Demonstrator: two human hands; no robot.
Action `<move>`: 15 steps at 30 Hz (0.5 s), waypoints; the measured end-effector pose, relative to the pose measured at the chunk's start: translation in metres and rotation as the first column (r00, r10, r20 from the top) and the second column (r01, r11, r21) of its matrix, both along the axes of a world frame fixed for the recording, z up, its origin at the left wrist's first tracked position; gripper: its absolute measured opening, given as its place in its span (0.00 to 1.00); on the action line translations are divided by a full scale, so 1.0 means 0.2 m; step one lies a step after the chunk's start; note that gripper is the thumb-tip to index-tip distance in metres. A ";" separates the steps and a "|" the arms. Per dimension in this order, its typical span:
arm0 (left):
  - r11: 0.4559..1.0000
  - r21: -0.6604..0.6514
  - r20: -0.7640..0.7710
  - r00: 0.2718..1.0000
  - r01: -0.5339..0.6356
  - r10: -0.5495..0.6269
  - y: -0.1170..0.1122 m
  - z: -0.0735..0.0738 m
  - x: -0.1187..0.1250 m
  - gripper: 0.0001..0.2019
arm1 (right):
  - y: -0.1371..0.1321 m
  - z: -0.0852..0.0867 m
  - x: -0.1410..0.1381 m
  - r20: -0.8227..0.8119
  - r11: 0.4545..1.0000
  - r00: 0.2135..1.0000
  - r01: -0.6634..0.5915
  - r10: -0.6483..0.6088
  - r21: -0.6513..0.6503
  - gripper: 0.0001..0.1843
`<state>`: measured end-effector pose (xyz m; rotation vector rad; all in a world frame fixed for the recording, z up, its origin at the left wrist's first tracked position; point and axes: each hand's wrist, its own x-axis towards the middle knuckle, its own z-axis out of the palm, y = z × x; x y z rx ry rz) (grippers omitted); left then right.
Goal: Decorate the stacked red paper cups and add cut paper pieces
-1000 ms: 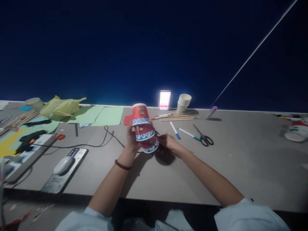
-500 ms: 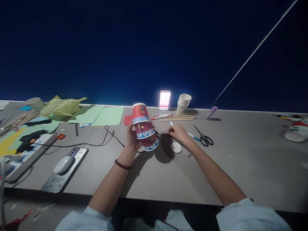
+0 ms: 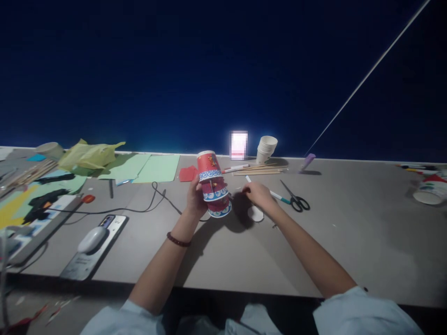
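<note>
My left hand is wrapped round a stack of three red paper cups with blue and white bands, held upside down and tilted above the grey table. My right hand rests on the table just right of the cups, fingers curled over a white marker. I cannot see whether the fingers grip it. A small white paper disc lies under that hand's wrist.
Scissors and another marker lie right of my right hand. A stack of white cups, wooden sticks, green paper, a black cable, a phone and a painted cup are around.
My right hand left the cup stack and moved right onto the table by the marker, uncovering the white disc. My left hand shifted the cups slightly right and more upright.
</note>
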<state>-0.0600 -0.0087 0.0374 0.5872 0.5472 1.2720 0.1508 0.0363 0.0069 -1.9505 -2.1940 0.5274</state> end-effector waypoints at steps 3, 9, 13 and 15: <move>1.000 0.014 0.013 1.000 -0.021 0.021 0.00 0.00 0.00 0.29 | 0.00 -0.01 0.00 -0.042 1.000 0.999 0.013 -0.013 0.001 0.11; 0.997 0.035 0.093 0.994 -0.063 0.060 0.00 0.00 -0.01 0.28 | 0.01 -0.01 0.02 -0.233 1.000 0.972 0.001 0.005 0.023 0.06; 0.997 0.065 0.143 0.989 -0.036 0.026 -0.01 0.01 -0.01 0.30 | 0.02 0.05 0.07 -0.368 0.998 0.930 0.042 -0.019 0.053 0.04; 0.996 0.088 0.151 0.988 -0.026 0.013 0.00 0.01 -0.01 0.31 | 0.03 0.10 0.10 -0.440 0.993 0.898 0.069 -0.021 0.094 0.04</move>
